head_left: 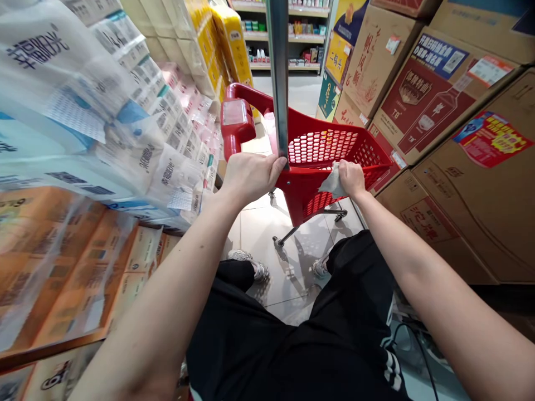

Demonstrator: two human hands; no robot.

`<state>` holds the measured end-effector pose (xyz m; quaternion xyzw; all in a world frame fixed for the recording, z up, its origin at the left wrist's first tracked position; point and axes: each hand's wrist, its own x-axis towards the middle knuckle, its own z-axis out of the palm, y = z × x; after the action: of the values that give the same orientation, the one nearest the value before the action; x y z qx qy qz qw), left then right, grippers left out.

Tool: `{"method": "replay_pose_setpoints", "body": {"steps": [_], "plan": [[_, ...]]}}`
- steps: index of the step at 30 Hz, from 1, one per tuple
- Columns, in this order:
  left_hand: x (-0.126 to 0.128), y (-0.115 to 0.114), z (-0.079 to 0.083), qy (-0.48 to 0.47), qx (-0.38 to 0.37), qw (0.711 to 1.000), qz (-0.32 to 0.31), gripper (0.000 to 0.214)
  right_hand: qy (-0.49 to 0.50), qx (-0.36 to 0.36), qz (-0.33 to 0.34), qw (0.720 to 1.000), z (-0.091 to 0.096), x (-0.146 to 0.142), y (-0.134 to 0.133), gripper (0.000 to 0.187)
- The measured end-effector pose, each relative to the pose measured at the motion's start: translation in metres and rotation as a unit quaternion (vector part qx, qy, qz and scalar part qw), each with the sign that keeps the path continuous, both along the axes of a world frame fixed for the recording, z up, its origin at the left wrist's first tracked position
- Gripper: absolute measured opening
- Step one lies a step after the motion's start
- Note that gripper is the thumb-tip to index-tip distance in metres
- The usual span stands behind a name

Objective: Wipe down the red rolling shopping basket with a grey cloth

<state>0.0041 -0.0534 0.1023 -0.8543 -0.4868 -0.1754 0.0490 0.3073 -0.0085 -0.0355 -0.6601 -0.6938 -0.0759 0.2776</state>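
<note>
White plastic-wrapped packs [112, 72] are stacked along the left, with orange packs [62, 262] set lower and nearer. The fingers of the left hand [253, 177] are curled around the near left part of the red cart [295, 195], their tips hidden, and the thumb is laid by the foot of the metal pole [279, 83]. The cart is placed ahead on the tiled floor [253, 225]. Farther right, a pale cloth [332, 182] is pinched in the bent fingers of the right hand [352, 178], beside the cart's rim. Cartons [463, 189] are piled on the right.
</note>
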Motion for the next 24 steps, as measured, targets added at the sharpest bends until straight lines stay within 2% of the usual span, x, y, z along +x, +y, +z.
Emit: {"method": "replay_pose_setpoints", "body": {"steps": [4,10,13,17,19,21,24], "plan": [[-0.004,0.000,0.003,-0.021,-0.002,1.000,0.001,0.065,0.013,-0.007,0.020,1.000,-0.006,0.020,0.005,0.049],[0.002,0.003,-0.005,-0.044,0.019,0.999,0.025,0.070,0.020,-0.018,0.012,1.000,-0.003,0.016,0.010,0.046],[0.008,0.003,-0.008,-0.043,0.021,0.998,0.033,0.072,0.027,-0.002,0.008,1.000,0.003,-0.018,0.003,0.045],[0.011,0.003,-0.009,-0.038,0.029,0.998,0.038,0.069,0.114,0.090,-0.005,0.989,0.018,-0.100,-0.019,0.046],[0.010,0.002,-0.007,-0.035,0.035,0.998,0.044,0.067,0.151,0.114,0.010,0.982,0.028,-0.135,-0.032,0.047],[0.007,0.001,-0.007,-0.029,0.038,0.998,0.049,0.066,0.157,0.111,0.051,0.980,0.038,-0.157,-0.043,0.044],[0.002,0.000,-0.006,-0.018,0.043,0.997,0.055,0.066,0.134,0.092,0.111,0.980,0.044,-0.164,-0.052,0.040]]}}
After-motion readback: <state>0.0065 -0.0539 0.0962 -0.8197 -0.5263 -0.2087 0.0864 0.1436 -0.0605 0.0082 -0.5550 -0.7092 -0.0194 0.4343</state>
